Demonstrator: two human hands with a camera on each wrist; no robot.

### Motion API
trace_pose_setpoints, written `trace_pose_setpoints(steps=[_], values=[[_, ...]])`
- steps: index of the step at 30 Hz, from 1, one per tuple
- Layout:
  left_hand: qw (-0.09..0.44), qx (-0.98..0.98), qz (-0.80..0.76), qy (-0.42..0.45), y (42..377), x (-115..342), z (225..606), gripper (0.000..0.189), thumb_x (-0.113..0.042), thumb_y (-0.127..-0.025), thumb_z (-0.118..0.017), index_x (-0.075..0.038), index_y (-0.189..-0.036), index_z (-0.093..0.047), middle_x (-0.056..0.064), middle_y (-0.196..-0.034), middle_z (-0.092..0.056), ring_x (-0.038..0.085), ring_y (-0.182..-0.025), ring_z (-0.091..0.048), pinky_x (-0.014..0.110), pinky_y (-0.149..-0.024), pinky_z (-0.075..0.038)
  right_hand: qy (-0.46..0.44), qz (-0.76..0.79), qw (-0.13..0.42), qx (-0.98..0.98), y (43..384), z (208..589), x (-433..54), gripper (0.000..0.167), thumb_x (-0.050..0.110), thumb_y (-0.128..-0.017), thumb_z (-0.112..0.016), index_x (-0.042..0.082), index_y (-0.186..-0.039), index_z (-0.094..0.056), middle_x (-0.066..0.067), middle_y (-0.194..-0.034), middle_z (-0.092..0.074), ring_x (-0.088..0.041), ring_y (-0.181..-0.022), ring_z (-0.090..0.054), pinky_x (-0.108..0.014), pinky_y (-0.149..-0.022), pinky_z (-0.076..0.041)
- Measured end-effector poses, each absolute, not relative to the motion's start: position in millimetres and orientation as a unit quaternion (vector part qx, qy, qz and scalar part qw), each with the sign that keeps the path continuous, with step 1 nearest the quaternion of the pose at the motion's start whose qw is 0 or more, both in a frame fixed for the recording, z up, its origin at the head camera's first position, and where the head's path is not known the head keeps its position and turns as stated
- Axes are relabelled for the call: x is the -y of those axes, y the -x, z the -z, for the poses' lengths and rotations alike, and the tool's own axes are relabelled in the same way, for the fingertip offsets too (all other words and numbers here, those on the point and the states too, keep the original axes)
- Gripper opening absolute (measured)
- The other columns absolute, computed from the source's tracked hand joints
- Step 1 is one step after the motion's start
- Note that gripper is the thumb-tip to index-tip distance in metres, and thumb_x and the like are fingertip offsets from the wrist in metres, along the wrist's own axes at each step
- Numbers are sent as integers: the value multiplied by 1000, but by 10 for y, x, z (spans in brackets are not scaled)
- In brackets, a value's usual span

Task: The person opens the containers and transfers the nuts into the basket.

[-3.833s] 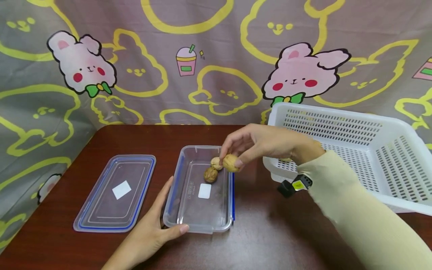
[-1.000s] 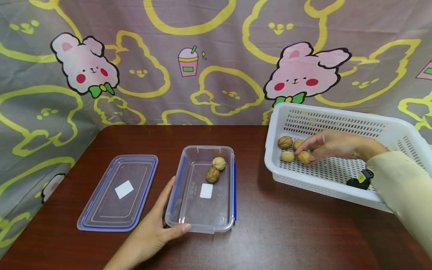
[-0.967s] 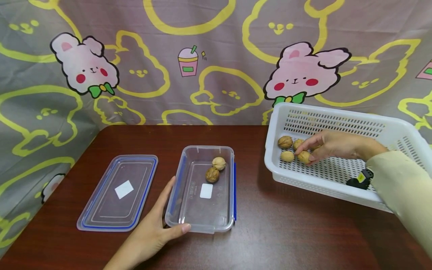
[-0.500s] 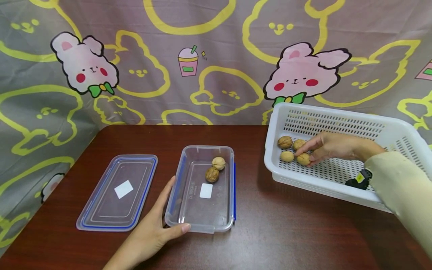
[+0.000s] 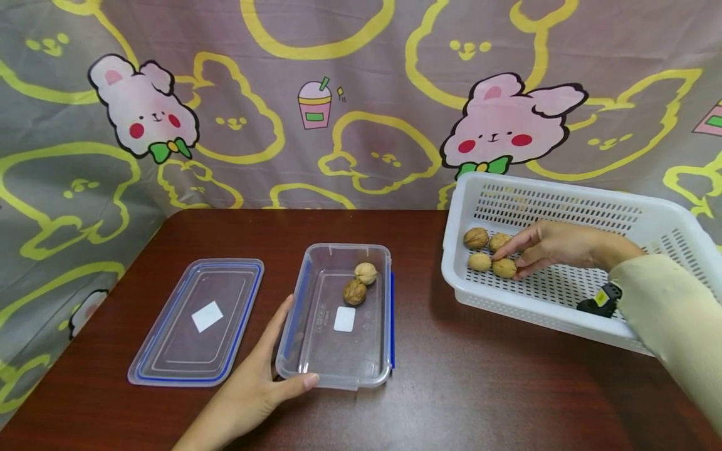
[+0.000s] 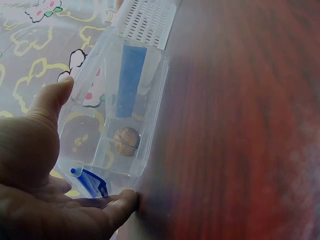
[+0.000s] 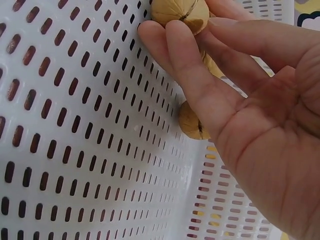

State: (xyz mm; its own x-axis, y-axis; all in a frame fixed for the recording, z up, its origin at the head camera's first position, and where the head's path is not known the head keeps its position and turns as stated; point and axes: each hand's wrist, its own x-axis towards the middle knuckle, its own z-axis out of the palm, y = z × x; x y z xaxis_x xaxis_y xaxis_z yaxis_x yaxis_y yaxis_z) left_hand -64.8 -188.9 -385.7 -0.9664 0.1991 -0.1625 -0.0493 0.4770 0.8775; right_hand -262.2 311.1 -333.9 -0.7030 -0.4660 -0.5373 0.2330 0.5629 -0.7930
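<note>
At the front left corner of a clear plastic food container (image 5: 341,354) with blue clips, my left hand (image 5: 242,393) grips the wall, thumb along the front and fingers along the left side. Inside lie a pale walnut (image 5: 366,272) and a darker walnut (image 5: 355,292), near its right wall. My right hand (image 5: 564,244) reaches into the white slotted basket (image 5: 541,310) and pinches a light walnut (image 5: 504,268) close to the basket floor. The right wrist view shows fingertips against that walnut (image 7: 175,12). Beside it sit a small pale walnut (image 5: 479,261) and two browner ones.
The container's clear lid (image 5: 180,351), with a blue seal and a white label, lies flat left of the container. A patterned curtain (image 5: 361,62) hangs behind the dark red wooden table (image 5: 440,388). A black wrist device (image 5: 600,300) is on the right wrist.
Earlier my right hand held a light walnut over the container's right side; it is now inside the basket. Over the last second the pinched walnut shifts slightly toward the front left. My left hand stays put.
</note>
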Motion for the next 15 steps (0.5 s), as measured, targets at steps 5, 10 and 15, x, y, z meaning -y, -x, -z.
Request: trace_pose_setpoints(steps=[5,10,15], values=[[119,-854,-504,-47,646,1890,3855,116,-40,-86,-86,-43,-167,-3,11,-177,-9,41,-156,-28,69,-118,-30,74,458,371,-804,2620,3318,-3132,36,0,-101,-63,1,-137,-68,-21,-153,-55,-28,-115,-71,-43,-100,-58],[117,-855,-503,-49,645,1890,3858,116,-40,-86,-86,-43,-167,-3,11,-177,-10,40,-155,-29,67,-118,-32,86,455,363,-809,2628,3300,-3168,35,-1,-102,-60,-1,-136,-68,-20,-151,-58,-28,-114,-73,-43,-99,-58],[118,-854,-505,-48,645,1888,3858,116,-39,-86,-86,-43,-167,-3,11,-177,-10,40,-154,-30,66,-118,-32,103,452,350,-814,2633,3255,-3209,36,2,-101,-62,-3,-137,-66,-9,-143,-66,-28,-111,-75,-43,-96,-60]])
